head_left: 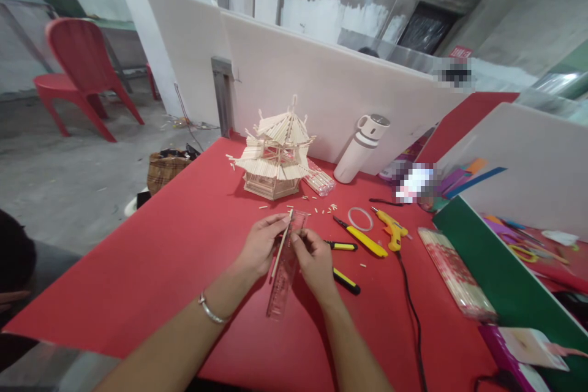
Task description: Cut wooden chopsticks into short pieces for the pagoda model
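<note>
Left grip (261,245): pinching the stick (280,252); forearm (181,327) slants inward;
Right grip (316,259): pinching the ruler (280,297), fingers curled;
Stick: between both grips, alongside the ruler;
Hard to see: some fingertips, hidden; ruler markings, too small to read

On the tabletop (184,245), by its far left corner, I see a pagoda model (278,159), a flask (353,156) to its right, a board (285,61) behind both. Before the model is a ruler (282,285); rightward lie a cutter (367,241), glue gun (391,229) and stick packet (457,272).
</note>
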Tool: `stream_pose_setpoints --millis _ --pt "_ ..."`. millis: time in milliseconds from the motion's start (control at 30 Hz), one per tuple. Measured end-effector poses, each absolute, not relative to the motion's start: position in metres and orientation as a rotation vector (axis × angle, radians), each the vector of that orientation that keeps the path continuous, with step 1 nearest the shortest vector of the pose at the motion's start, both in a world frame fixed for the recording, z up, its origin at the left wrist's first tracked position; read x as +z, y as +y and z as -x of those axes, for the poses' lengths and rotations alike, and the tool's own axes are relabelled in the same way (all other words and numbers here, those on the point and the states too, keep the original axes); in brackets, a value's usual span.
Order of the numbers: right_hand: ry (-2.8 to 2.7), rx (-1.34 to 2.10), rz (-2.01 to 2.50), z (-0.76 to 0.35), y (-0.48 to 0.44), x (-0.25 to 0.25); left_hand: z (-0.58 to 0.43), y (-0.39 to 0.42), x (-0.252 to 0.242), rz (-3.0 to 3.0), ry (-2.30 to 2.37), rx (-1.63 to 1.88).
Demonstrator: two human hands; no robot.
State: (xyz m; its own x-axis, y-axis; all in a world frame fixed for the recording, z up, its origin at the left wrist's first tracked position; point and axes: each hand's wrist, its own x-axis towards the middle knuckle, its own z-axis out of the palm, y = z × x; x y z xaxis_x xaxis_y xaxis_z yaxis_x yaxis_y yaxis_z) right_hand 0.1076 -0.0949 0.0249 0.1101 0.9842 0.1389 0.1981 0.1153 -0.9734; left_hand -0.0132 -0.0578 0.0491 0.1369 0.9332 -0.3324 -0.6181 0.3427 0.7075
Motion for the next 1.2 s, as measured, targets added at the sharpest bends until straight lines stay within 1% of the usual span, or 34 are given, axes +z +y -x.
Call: stream_pose_setpoints --millis 1200 --pt "-1.320 0.917 1.313 -0.1087 -0.0938 0.0197 0.0136 -0.0573 0.0474 -0.456 0.873 1.167"
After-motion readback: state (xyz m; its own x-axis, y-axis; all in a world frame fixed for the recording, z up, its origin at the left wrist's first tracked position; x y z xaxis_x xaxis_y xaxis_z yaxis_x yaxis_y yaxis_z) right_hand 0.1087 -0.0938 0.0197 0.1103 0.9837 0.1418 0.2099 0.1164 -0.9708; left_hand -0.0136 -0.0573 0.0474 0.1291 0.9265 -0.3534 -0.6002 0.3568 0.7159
